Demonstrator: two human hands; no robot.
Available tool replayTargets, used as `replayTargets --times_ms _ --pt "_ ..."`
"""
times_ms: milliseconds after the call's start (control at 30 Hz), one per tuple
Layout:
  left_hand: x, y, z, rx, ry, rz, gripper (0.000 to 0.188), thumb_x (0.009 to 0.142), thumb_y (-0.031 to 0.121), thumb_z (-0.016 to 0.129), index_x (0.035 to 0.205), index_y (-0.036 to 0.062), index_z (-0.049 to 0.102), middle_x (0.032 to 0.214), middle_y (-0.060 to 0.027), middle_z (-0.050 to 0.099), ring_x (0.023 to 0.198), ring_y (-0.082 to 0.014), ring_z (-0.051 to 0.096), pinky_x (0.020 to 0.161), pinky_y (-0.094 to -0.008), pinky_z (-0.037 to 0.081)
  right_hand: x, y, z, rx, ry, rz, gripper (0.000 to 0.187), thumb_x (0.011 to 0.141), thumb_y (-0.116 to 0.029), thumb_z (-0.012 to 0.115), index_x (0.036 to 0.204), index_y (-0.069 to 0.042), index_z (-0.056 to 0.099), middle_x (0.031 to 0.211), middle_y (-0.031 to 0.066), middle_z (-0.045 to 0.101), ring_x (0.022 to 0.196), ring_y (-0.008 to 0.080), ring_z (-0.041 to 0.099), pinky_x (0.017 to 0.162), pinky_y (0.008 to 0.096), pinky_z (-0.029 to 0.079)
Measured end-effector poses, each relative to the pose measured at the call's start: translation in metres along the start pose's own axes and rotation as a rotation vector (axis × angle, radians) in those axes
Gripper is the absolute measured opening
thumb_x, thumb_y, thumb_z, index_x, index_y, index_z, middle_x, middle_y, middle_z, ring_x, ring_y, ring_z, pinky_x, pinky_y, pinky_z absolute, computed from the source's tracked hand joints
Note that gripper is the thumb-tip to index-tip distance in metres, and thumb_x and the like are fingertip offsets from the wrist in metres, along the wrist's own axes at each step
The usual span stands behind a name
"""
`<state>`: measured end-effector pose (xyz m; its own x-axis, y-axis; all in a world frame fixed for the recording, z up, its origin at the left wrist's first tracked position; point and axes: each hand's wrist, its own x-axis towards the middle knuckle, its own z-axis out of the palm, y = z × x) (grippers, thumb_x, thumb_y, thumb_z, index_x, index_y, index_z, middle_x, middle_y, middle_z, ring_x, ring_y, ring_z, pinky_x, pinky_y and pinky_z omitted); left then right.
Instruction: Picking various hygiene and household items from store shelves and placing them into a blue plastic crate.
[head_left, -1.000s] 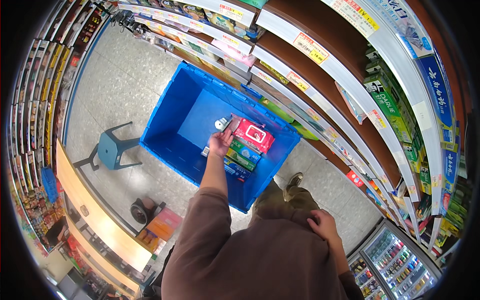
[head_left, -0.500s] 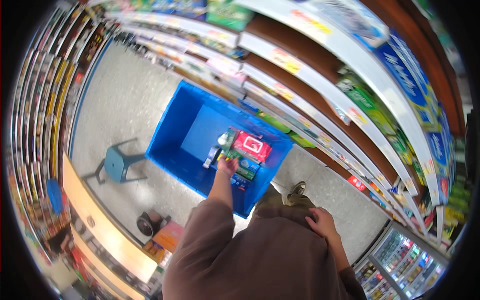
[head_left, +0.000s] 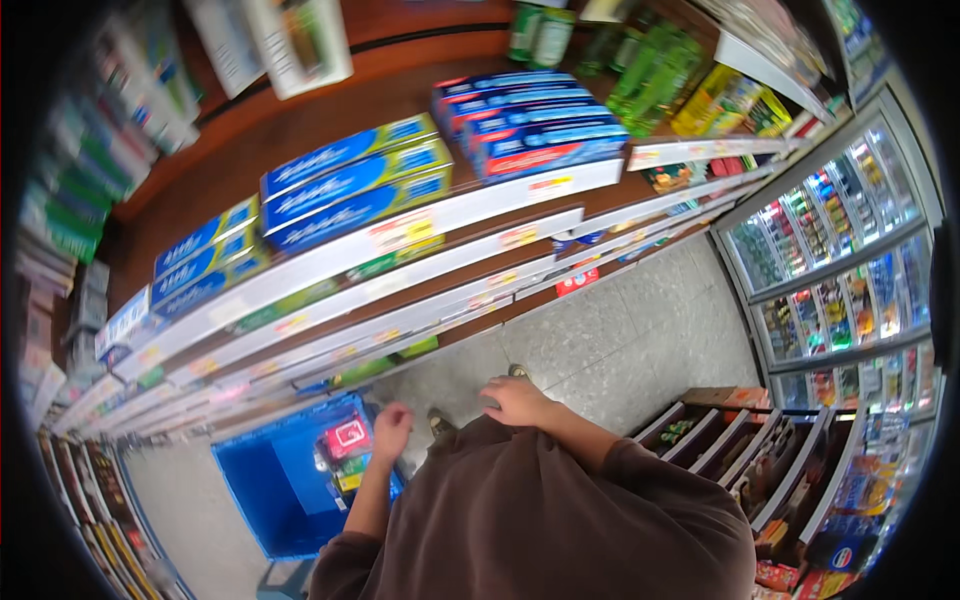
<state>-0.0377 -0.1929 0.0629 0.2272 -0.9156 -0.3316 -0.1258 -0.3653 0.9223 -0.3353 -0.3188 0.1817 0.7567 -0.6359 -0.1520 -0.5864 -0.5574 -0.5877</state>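
My left hand hangs beside the right side of a blue plastic bin, fingers apart and loosely bent, with nothing visible in them. Inside the bin, a red pack of wipes lies near that hand, above a green box and a few smaller packages, partly hidden by my forearm. In front of my body is my right hand, its fingers loosely bent and nothing seen in it. It is slightly blurred.
A long shelf ahead carries blue-and-yellow boxes, blue-and-red boxes and green bottles. Glass-door coolers stand at the right. A low rack is near my right side. My shoes rest on grey floor.
The view has swung right toward the shelf and coolers, so the bin now sits lower left. My left hand has come out of the bin. My right hand has moved in front of my body.
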Motion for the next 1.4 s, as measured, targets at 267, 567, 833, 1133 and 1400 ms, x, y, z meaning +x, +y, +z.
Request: replayTargets --times_ms 267,567,833,1133,1400 --pt "0.045 0.213 0.17 0.559 -0.269 0.296 0.022 0.084 0.027 0.069 0.101 0.0131 0.066 0.084 -0.0087 0.071 0.069 -0.0274 0.069 0.065 -0.0391 0.054 -0.046 0.151 -0.09 0.001 0.562 0.228 0.023 0.082 -0.02 0.07 0.099 -0.005 0.07 0.097 0.0152 0.068 0.093 0.0347 0.066 0.082 0.043 0.054" --pt "0.07 0.251 0.286 0.648 -0.548 0.408 0.028 0.089 0.025 0.068 0.111 0.0098 0.063 0.093 -0.0075 0.073 0.074 -0.0238 0.071 0.067 -0.036 0.056 -0.1 0.252 -0.241 0.287 1.122 0.38 0.016 0.079 -0.009 0.073 0.093 -0.001 0.07 0.091 0.0163 0.07 0.083 0.0304 0.069 0.074 0.0381 0.054" --pt "0.072 0.273 0.323 0.631 -0.514 0.354 0.026 0.088 0.026 0.068 0.107 0.0088 0.064 0.094 -0.0099 0.073 0.077 -0.0284 0.071 0.072 -0.0399 0.056 -0.1 0.232 -0.444 -0.172 1.209 -0.107 0.037 0.075 -0.001 0.071 0.111 -0.004 0.064 0.11 0.0164 0.066 0.104 0.0366 0.062 0.093 0.0424 0.048" --pt "0.068 0.289 0.329 0.631 -0.448 0.402 0.026 0.088 0.022 0.067 0.109 0.0076 0.065 0.098 -0.0119 0.073 0.084 -0.0291 0.071 0.075 -0.0397 0.056 -0.046 0.218 -0.583 -0.547 0.705 -0.16 0.087 0.062 0.004 0.066 0.145 -0.008 0.044 0.147 0.0181 0.048 0.141 0.039 0.037 0.118 0.0462 0.031" --pt "0.048 0.264 0.31 0.569 -0.368 0.266 0.028 0.09 0.025 0.065 0.113 0.0095 0.064 0.098 -0.0113 0.072 0.083 -0.0287 0.07 0.076 -0.0406 0.056 -0.072 0.182 -0.569 -0.686 0.881 -0.17 0.057 0.065 0.013 0.063 0.119 -0.005 0.063 0.121 0.0189 0.059 0.12 0.0389 0.053 0.104 0.0443 0.043"
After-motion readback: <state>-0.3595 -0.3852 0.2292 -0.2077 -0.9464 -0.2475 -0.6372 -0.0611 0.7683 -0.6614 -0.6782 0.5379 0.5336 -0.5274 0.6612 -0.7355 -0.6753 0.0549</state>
